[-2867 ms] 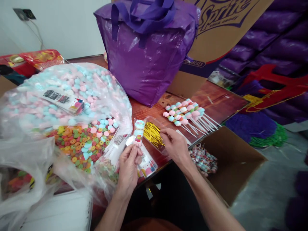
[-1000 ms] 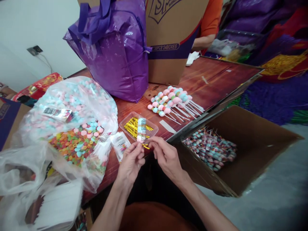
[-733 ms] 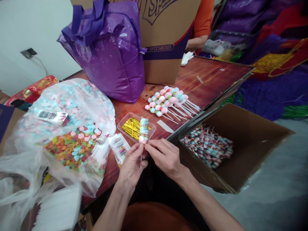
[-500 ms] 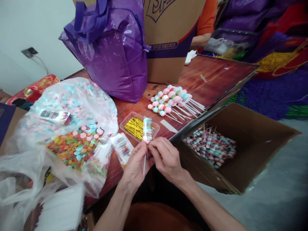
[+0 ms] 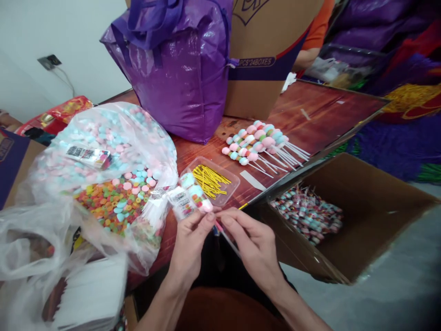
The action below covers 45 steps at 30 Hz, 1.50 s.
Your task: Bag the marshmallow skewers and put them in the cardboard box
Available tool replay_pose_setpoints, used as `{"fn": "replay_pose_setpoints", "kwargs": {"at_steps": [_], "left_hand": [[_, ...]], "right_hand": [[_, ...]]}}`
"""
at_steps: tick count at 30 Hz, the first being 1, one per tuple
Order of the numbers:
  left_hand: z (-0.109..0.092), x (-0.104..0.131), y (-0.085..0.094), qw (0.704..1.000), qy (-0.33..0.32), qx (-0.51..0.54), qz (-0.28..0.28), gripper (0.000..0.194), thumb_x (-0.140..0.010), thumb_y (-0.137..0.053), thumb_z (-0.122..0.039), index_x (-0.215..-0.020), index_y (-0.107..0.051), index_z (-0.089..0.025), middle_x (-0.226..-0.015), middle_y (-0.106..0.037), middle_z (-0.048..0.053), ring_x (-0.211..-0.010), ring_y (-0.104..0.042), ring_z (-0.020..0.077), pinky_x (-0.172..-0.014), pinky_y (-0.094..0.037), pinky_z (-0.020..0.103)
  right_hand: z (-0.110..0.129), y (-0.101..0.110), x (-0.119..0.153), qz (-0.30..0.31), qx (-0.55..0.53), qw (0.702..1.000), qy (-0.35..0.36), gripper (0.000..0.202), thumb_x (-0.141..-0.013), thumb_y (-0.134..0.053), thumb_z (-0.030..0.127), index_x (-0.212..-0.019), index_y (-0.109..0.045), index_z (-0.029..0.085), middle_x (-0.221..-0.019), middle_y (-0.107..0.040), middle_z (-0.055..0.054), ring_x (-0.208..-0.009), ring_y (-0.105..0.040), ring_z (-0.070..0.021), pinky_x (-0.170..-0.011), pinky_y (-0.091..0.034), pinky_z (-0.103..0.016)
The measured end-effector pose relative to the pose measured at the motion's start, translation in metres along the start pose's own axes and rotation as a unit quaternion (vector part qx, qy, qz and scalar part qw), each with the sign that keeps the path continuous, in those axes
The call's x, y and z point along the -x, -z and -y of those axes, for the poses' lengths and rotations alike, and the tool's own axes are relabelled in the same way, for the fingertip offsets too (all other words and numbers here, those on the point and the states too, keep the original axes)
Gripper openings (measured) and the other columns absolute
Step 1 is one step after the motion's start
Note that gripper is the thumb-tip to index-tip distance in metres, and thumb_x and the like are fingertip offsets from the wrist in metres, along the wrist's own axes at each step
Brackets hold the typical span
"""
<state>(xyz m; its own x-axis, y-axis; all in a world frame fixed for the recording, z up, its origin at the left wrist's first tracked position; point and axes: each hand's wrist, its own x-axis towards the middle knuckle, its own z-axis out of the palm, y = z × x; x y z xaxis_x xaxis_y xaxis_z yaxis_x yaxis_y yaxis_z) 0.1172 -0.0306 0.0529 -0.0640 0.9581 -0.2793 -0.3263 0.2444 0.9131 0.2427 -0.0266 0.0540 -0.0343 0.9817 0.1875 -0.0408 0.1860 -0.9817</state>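
Note:
A wrapped candy skewer (image 5: 197,193) in pink, blue and white is tilted up to the left between my hands. My left hand (image 5: 193,241) is closed on it just below the candies. My right hand (image 5: 253,243) pinches at the wrapper's lower end, near the stick, with a gold twist tie poking out above its fingers. Behind the skewer lies a clear tray (image 5: 234,184) of gold twist ties (image 5: 210,179). Several unwrapped candy skewers (image 5: 263,142) rest farther back to the right, sticks pointing right.
A plastic bag of loose candies (image 5: 103,138) covers the left side, with a stack of white sheets (image 5: 91,292) below. A purple bag (image 5: 179,78) and a carton (image 5: 253,99) stand behind. An open box (image 5: 372,220) of wrapped skewers is at right. A person's arm (image 5: 306,57) shows beyond.
The skewer has tipped from upright to leaning left. My right hand has turned, and a gold tie now sticks out from it. The whole view has shifted, so the scene sits farther right.

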Motion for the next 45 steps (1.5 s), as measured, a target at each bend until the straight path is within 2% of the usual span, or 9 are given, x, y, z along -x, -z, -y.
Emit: {"fn": "replay_pose_setpoints", "kwargs": {"at_steps": [5, 8, 12, 15, 21, 26, 31, 37, 45], "left_hand": [[0.005, -0.005, -0.002, 0.982, -0.098, -0.156, -0.028, 0.011, -0.074, -0.079, -0.023, -0.064, -0.074, -0.02, -0.074, -0.064, 0.003, -0.074, -0.056, 0.0182, -0.076, -0.045, 0.03], [0.006, -0.014, 0.013, 0.96, -0.14, -0.244, -0.008, 0.006, -0.077, -0.075, -0.02, -0.074, -0.078, -0.023, -0.087, -0.068, 0.007, -0.09, -0.058, 0.023, -0.089, -0.043, 0.033], [0.013, -0.035, 0.053, 0.878, -0.196, -0.403, -0.168, 0.021, -0.079, -0.073, -0.023, -0.099, -0.075, -0.025, -0.098, -0.062, 0.007, -0.094, -0.057, 0.0238, -0.09, -0.044, 0.035], [0.02, -0.045, 0.072, 0.822, -0.188, -0.511, -0.168, 0.02, -0.085, -0.066, -0.024, -0.104, -0.07, -0.021, -0.098, -0.059, 0.006, -0.088, -0.058, 0.0224, -0.083, -0.046, 0.035], [0.005, -0.049, 0.074, 0.742, -0.253, -0.563, -0.259, 0.021, -0.089, -0.061, -0.03, -0.105, -0.069, -0.019, -0.102, -0.056, 0.009, -0.095, -0.06, 0.0245, -0.084, -0.048, 0.036], [-0.02, -0.065, 0.088, 0.655, -0.21, -0.637, -0.348, 0.045, -0.084, -0.065, -0.031, -0.126, -0.062, -0.017, -0.114, -0.059, 0.018, -0.111, -0.053, 0.0368, -0.094, -0.042, 0.051], [-0.024, -0.07, 0.104, 0.753, -0.226, -0.521, -0.332, 0.014, -0.081, -0.065, -0.028, -0.091, -0.07, -0.02, -0.086, -0.068, 0.007, -0.087, -0.06, 0.0266, -0.084, -0.045, 0.04], [-0.03, -0.049, 0.104, 0.926, -0.226, -0.166, -0.253, 0.027, -0.073, -0.074, -0.042, -0.079, -0.063, -0.017, -0.066, -0.057, -0.004, -0.057, -0.049, 0.0095, -0.057, -0.038, 0.021], [-0.013, -0.023, 0.078, 0.976, -0.138, -0.012, -0.168, 0.035, -0.065, -0.082, -0.046, -0.069, -0.061, -0.017, -0.06, -0.053, -0.005, -0.055, -0.046, 0.0083, -0.055, -0.036, 0.021]], "right_hand": [[-0.022, 0.008, 0.023, 0.035, -0.079, 0.98, -0.177, 0.022, -0.089, -0.068, 0.037, -0.08, -0.071, 0.017, -0.061, -0.059, 0.001, -0.052, -0.049, -0.0104, -0.048, -0.04, -0.023], [-0.035, 0.03, 0.035, -0.083, -0.165, 0.963, -0.195, 0.02, -0.083, -0.075, 0.038, -0.08, -0.072, 0.019, -0.06, -0.055, 0.002, -0.051, -0.045, -0.0079, -0.046, -0.037, -0.019], [-0.056, 0.077, 0.035, -0.3, -0.295, 0.88, -0.22, 0.029, -0.066, -0.086, 0.04, -0.08, -0.072, 0.019, -0.068, -0.056, 0.004, -0.052, -0.044, -0.0054, -0.048, -0.041, -0.018], [-0.067, 0.096, 0.03, -0.344, -0.277, 0.858, -0.263, 0.039, -0.057, -0.089, 0.042, -0.081, -0.074, 0.015, -0.072, -0.059, 0.001, -0.053, -0.046, -0.0052, -0.047, -0.042, -0.017], [-0.064, 0.057, 0.038, -0.237, -0.131, 0.941, -0.204, 0.027, -0.075, -0.079, 0.04, -0.088, -0.073, 0.018, -0.066, -0.06, 0.0, -0.053, -0.049, -0.0092, -0.046, -0.04, -0.02], [-0.057, 0.011, 0.047, -0.024, 0.233, 0.969, 0.082, 0.02, -0.092, -0.06, 0.023, -0.108, -0.073, 0.021, -0.1, -0.073, -0.01, -0.089, -0.067, -0.0236, -0.08, -0.054, -0.038], [-0.057, -0.03, 0.034, 0.136, 0.433, 0.87, 0.191, 0.034, -0.089, -0.066, 0.022, -0.123, -0.068, 0.023, -0.138, -0.059, -0.017, -0.123, -0.057, -0.0356, -0.101, -0.046, -0.054], [-0.083, -0.036, 0.019, 0.166, 0.458, 0.848, 0.21, 0.036, -0.094, -0.062, 0.035, -0.13, -0.066, 0.028, -0.15, -0.051, -0.013, -0.139, -0.046, -0.0313, -0.115, -0.036, -0.05], [-0.1, -0.032, -0.025, 0.152, 0.435, 0.855, 0.239, 0.029, -0.095, -0.061, 0.028, -0.121, -0.072, 0.025, -0.142, -0.059, -0.014, -0.135, -0.05, -0.0312, -0.114, -0.037, -0.05]]}}
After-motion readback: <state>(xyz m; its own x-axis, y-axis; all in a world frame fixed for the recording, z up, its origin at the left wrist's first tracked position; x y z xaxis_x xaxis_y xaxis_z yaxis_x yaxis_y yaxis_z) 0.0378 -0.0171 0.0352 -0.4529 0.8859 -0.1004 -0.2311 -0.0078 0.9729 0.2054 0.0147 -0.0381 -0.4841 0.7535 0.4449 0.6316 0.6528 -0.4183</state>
